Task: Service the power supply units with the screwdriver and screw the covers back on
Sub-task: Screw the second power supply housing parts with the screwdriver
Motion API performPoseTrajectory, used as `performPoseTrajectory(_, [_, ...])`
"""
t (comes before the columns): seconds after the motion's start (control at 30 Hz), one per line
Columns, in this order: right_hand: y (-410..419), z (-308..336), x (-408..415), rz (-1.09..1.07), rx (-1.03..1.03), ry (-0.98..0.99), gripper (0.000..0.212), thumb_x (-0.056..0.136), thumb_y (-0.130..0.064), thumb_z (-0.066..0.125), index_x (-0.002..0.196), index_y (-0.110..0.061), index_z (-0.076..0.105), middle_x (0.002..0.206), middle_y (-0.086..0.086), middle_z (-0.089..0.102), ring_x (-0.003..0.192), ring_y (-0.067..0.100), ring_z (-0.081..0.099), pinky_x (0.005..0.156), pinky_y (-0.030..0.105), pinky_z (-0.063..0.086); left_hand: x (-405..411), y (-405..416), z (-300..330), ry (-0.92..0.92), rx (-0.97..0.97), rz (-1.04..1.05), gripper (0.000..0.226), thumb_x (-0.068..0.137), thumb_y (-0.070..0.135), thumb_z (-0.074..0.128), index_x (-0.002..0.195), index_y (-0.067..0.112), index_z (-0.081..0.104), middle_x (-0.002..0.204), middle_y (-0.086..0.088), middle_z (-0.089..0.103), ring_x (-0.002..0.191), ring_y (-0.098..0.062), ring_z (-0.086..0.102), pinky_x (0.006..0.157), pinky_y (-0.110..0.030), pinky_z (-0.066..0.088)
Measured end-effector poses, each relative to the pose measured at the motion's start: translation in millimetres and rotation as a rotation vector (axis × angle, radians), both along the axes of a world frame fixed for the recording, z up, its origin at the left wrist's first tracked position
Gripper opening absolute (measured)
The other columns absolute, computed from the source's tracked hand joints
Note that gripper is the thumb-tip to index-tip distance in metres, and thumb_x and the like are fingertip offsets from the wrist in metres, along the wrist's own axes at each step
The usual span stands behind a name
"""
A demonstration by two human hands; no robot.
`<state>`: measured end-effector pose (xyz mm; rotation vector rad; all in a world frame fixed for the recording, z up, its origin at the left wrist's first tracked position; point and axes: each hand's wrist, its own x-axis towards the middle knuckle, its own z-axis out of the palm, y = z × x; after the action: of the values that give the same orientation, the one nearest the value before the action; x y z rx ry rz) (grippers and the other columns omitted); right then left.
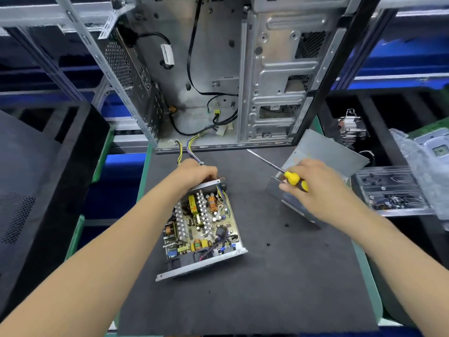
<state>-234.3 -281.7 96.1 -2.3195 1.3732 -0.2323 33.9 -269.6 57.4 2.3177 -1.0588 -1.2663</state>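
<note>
At frame centre, the left hand (198, 172) gripped the open power supply unit's (202, 229) far edge; the right hand (315, 184) clasped the screwdriver (292, 178) over the cover (318, 171), right of centre.

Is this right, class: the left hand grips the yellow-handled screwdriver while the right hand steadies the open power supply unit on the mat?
Not quite: the hands are swapped. The head view shows the right hand gripping the yellow-handled screwdriver, while the left hand steadies the open power supply unit on the mat.

Bare grey sheet-metal power supply unit (201, 229) lies on a matt dark mat (267, 288); glossy yellow-black plastic screwdriver (295, 181) handle.
</note>
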Motion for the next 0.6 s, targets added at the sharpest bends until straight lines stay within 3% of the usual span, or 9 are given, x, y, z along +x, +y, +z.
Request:
performPoseTrajectory(0.1, [17.4, -15.6, -3.8, -0.003, -0.034, 0.280, 0.015, 0.096, -0.031, 0.053, 0.103, -0.018, 0.055, 0.101, 0.003, 0.054, 0.095, 0.025, 0.052, 0.067, 0.034, 0.043, -2.4, 1.3, -2.6, -0.076, -0.018, -0.033, 0.025, 0.064, 0.036, 0.059, 0.062, 0.012, 0.051, 0.065, -0.004, 0.049, 0.064, -0.023, 0.046, 0.057, -0.028, 0.036])
performPoseTrajectory(0.2, [18.7, -19.8, 0.6, -0.041, -0.176, 0.555, 0.015, 0.097, -0.023, 0.048, 0.087, -0.021, 0.036, 0.093, 0.002, 0.064, 0.078, 0.027, 0.058, 0.052, 0.030, 0.027, -3.9, 1.1, -4.6, -0.107, -0.018, -0.060, 0.038, 0.065, 0.043, 0.052, 0.084, 0.011, 0.059, 0.088, -0.011, 0.060, 0.083, -0.030, 0.057, 0.079, -0.036, 0.050])
performPoseTrajectory(0.27, [17.6, -5.8, -2.9, -0.056, -0.264, 0.584, 0.016, 0.097, -0.027, 0.047, 0.086, -0.021, 0.038, 0.088, 0.002, 0.065, 0.072, 0.028, 0.057, 0.051, 0.029, 0.024, -3.0, -2.5, -6.6, -0.133, 0.021, -0.086, 0.046, 0.079, 0.041, 0.053, 0.106, 0.005, 0.063, 0.109, -0.017, 0.063, 0.101, -0.035, 0.060, 0.092, -0.039, 0.049])
performPoseTrajectory(0.33, [16.2, 17.1, -8.6, -0.107, -0.320, 0.522, 0.019, 0.098, -0.035, 0.045, 0.085, -0.021, 0.043, 0.081, 0.003, 0.063, 0.070, 0.028, 0.053, 0.054, 0.029, 0.028, -3.5, -6.4, -4.3, -0.243, 0.108, -0.192, 0.052, 0.089, 0.043, 0.047, 0.122, 0.004, 0.059, 0.129, -0.017, 0.058, 0.118, -0.036, 0.055, 0.102, -0.043, 0.044])
performPoseTrajectory(0.4, [18.9, 43.7, -12.0, -0.136, -0.331, 0.376, 0.026, 0.097, -0.042, 0.047, 0.080, -0.022, 0.042, 0.067, 0.000, 0.053, 0.068, 0.028, 0.050, 0.054, 0.030, 0.029, -6.7, -4.7, 10.1, -0.411, 0.113, -0.280, 0.057, 0.093, 0.056, 0.043, 0.126, 0.013, 0.059, 0.133, -0.014, 0.056, 0.123, -0.035, 0.052, 0.104, -0.043, 0.042])
performPoseTrajectory(0.5, [26.8, 84.9, -9.3, -0.134, -0.311, -0.013, 0.038, 0.091, -0.039, 0.057, 0.063, -0.023, 0.039, 0.051, -0.006, 0.038, 0.056, 0.015, 0.042, 0.049, 0.031, 0.029, -6.8, 8.3, 37.4, -0.588, -0.162, -0.212, 0.055, 0.095, 0.058, 0.041, 0.093, 0.009, 0.066, 0.103, -0.015, 0.066, 0.096, -0.034, 0.062, 0.076, -0.036, 0.046])
performPoseTrajectory(0.57, [28.3, 108.5, -7.1, -0.117, -0.257, -0.287, 0.040, 0.089, -0.034, 0.063, 0.059, -0.020, 0.041, 0.051, -0.003, 0.039, 0.051, 0.006, 0.039, 0.051, 0.020, 0.032, -7.5, 26.2, 52.9, -0.481, -0.469, -0.102, 0.050, 0.100, 0.043, 0.044, 0.068, 0.007, 0.057, 0.071, -0.012, 0.061, 0.073, -0.030, 0.058, 0.058, -0.034, 0.039])
performPoseTrajectory(0.6, [29.3, 118.7, -4.5, -0.113, -0.178, -0.437, 0.035, 0.089, -0.032, 0.065, 0.062, -0.016, 0.049, 0.053, 0.000, 0.045, 0.052, 0.002, 0.040, 0.053, 0.018, 0.036, -9.1, 36.1, 59.1, -0.337, -0.581, -0.053, 0.048, 0.101, 0.037, 0.045, 0.067, 0.006, 0.056, 0.066, -0.011, 0.058, 0.069, -0.028, 0.056, 0.057, -0.036, 0.040])
